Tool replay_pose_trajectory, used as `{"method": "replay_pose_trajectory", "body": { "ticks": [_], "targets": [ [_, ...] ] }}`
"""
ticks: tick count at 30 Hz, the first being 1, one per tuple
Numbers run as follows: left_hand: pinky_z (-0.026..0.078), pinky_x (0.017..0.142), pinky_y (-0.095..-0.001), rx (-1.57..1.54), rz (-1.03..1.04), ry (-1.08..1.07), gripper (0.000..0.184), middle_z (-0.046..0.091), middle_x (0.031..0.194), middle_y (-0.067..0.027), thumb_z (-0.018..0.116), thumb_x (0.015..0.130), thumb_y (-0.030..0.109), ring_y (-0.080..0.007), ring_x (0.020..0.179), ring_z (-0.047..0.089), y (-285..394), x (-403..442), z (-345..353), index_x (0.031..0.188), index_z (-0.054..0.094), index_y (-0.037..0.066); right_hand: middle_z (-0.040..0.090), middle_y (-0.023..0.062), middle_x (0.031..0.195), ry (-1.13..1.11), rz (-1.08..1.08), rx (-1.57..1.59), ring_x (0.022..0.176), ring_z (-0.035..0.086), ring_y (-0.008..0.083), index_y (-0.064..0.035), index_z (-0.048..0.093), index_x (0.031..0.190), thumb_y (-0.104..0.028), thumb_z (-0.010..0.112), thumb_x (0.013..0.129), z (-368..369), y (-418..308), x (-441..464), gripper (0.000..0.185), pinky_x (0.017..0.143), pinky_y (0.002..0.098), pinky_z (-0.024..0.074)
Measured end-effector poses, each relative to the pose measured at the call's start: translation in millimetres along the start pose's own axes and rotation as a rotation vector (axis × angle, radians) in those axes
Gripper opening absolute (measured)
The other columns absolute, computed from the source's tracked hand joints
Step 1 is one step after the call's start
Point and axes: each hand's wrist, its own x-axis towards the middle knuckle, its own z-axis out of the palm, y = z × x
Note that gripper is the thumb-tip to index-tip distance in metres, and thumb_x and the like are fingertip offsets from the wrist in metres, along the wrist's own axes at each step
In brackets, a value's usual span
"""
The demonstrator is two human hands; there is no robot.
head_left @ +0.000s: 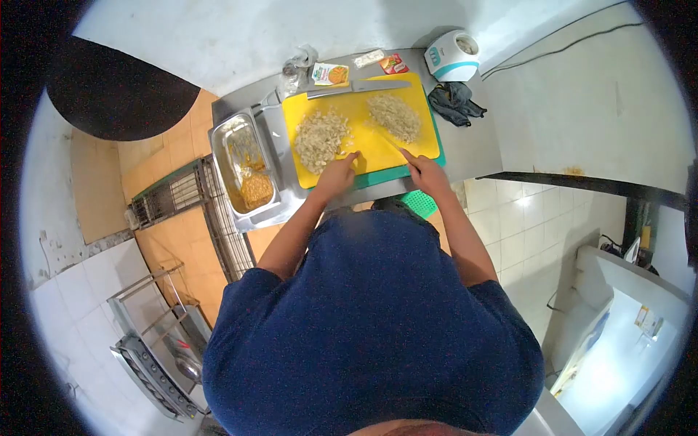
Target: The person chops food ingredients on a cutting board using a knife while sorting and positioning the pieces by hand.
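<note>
A yellow cutting board (363, 160) carries two heaps of pale chopped food, a left heap (321, 139) and a right heap (395, 116). At the board's near edge, my left hand (338, 176) is below the left heap, fingers apart and seemingly holding nothing. My right hand (427, 174) is closed around the handle of a thin knife (387, 136). Its narrow blade looks yellowish against the board and points toward the right heap. A larger knife (360, 89) lies across the far side of the board.
Left of the board is a steel pan (243, 163) with orange-brown food. Behind are a yellow-and-white packet (331, 74), a red packet (393, 64) and a clear plastic bag (297, 69). A white appliance (452, 57) and black bag (456, 102) stand right. A green board (382, 176) lies underneath.
</note>
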Motion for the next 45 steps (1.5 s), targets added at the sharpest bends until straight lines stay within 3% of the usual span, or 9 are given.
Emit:
{"method": "replay_pose_trajectory", "body": {
  "ticks": [15,18,24,30,33,36,39,42,45],
  "targets": [
    [0.05,0.073,-0.0523,-0.143,-0.05,-0.052,0.046,0.065,0.081,-0.027,0.05,0.083,0.009,-0.045,0.08,0.064,-0.4,6.0,-8.6,0.128,0.055,0.009,0.066,0.0203,0.089,0.035,-0.028,0.062,0.081,0.063,0.0397,-0.0155,0.055,0.139,-0.019,0.058,0.094,31.4,-19.2,19.4,0.045,0.074,0.044,0.0506],
    [0.05,0.072,-0.0514,-0.16,-0.019,-0.013,0.046,0.064,0.079,-0.026,0.05,0.083,0.008,-0.0444,0.078,0.064,1.3,2.4,-7.4,0.128,0.055,0.009,0.067,0.0215,0.091,0.285,0.057,0.244,0.079,0.064,0.0406,-0.0164,0.057,0.138,-0.02,0.057,0.094,41.6,-12.4,36.0,0.043,0.073,0.0437,0.0514],
    [0.049,0.067,-0.0503,-0.131,-0.057,-0.038,0.046,0.063,0.074,-0.0243,0.052,0.082,0.008,-0.0415,0.072,0.064,-0.4,7.3,-4.6,0.128,0.055,0.007,0.068,0.0239,0.091,0.003,0.102,0.214,0.083,0.067,0.0404,-0.0129,0.057,0.136,-0.019,0.058,0.093,22.8,-44.7,49.4,0.044,0.073,0.0436,0.0524],
    [0.049,0.063,-0.0468,-0.184,-0.048,-0.04,0.047,0.062,0.07,-0.0224,0.054,0.081,0.008,-0.0385,0.068,0.064,-0.4,3.9,-7.4,0.128,0.055,0.006,0.066,0.0252,0.084,0.369,-0.005,0.233,0.077,0.065,0.0418,-0.0123,0.058,0.136,-0.018,0.059,0.092,50.3,-37.1,69.3,0.044,0.07,0.0453,0.0511],
    [0.048,0.062,-0.0461,-0.168,-0.046,-0.032,0.049,0.062,0.069,-0.0216,0.054,0.08,0.008,-0.0379,0.066,0.063,-3.9,7.0,-2.7,0.129,0.055,0.007,0.066,0.025,0.086,0.233,0.12,0.294,0.078,0.065,0.0418,-0.0106,0.06,0.133,-0.018,0.06,0.092,52.0,-40.0,65.9,0.041,0.071,0.0455,0.0512],
    [0.048,0.062,-0.0468,-0.183,-0.071,-0.048,0.049,0.062,0.07,-0.0212,0.055,0.08,0.008,-0.038,0.066,0.063,-4.0,5.1,-3.3,0.13,0.054,0.007,0.067,0.025,0.087,0.361,0.135,0.232,0.079,0.065,0.0413,-0.0091,0.061,0.131,-0.018,0.06,0.092,48.9,-44.2,67.2,0.04,0.071,0.0457,0.0511],
    [0.048,0.063,-0.0476,-0.158,-0.052,-0.053,0.05,0.062,0.071,-0.0214,0.055,0.08,0.008,-0.0381,0.067,0.063,-6.6,5.5,-4.6,0.13,0.054,0.007,0.068,0.0242,0.089,0.244,0.06,0.261,0.08,0.066,0.0409,-0.009,0.06,0.132,-0.019,0.06,0.092,40.5,-46.5,60.8,0.041,0.072,0.0458,0.0512],
    [0.048,0.064,-0.0479,-0.17,-0.025,-0.029,0.05,0.062,0.072,-0.022,0.054,0.08,0.008,-0.0383,0.068,0.063,-8.3,5.7,1.0,0.13,0.054,0.007,0.068,0.0248,0.099,0.229,0.253,0.247,0.09,0.066,0.0415,-0.0107,0.056,0.137,-0.019,0.059,0.093,43.0,-32.6,57.0,0.045,0.077,0.0442,0.0521],
    [0.048,0.065,-0.0482,-0.166,-0.035,-0.028,0.05,0.063,0.074,-0.0225,0.054,0.081,0.008,-0.0389,0.07,0.063,-3.9,3.3,-6.0,0.13,0.054,0.007,0.067,0.0251,0.112,0.292,0.038,0.316,0.1,0.065,0.0418,-0.0117,0.053,0.14,-0.018,0.059,0.093,47.4,-22.6,51.0,0.048,0.084,0.0423,0.052]
  ]
}}
